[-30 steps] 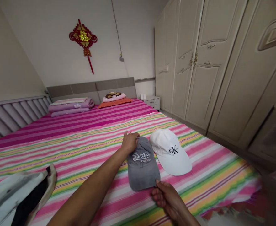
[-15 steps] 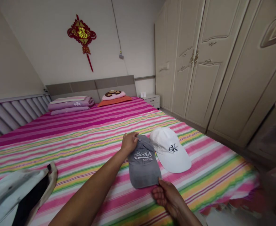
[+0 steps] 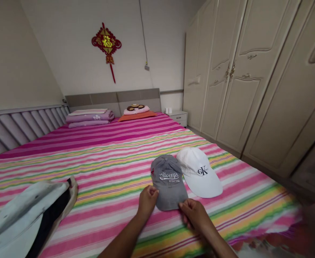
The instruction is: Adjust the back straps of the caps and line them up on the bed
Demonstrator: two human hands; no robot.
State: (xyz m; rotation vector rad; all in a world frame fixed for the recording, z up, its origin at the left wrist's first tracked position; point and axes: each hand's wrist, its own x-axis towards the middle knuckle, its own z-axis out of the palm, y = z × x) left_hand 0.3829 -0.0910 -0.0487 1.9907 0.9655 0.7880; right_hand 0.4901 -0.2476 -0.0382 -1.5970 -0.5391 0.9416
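Note:
A grey baseball cap with white "Always" lettering lies on the striped bedspread, its brim toward me. My left hand pinches the left side of the brim between thumb and fingers. At the brim's front right corner, my right hand is closed on the edge. Just right of it, touching or slightly overlapped by the grey crown, rests a white baseball cap with dark "CK" letters. Neither hand is on the white cap.
At the left lie stacked caps, pale and black. Folded purple bedding and a pink pillow sit by the headboard. A tall wardrobe stands along the right; a small nightstand is beyond the bed.
My left hand has moved from the grey cap's crown down to the left side of its brim. My right hand stays at the brim's right corner. The view has shifted slightly left.

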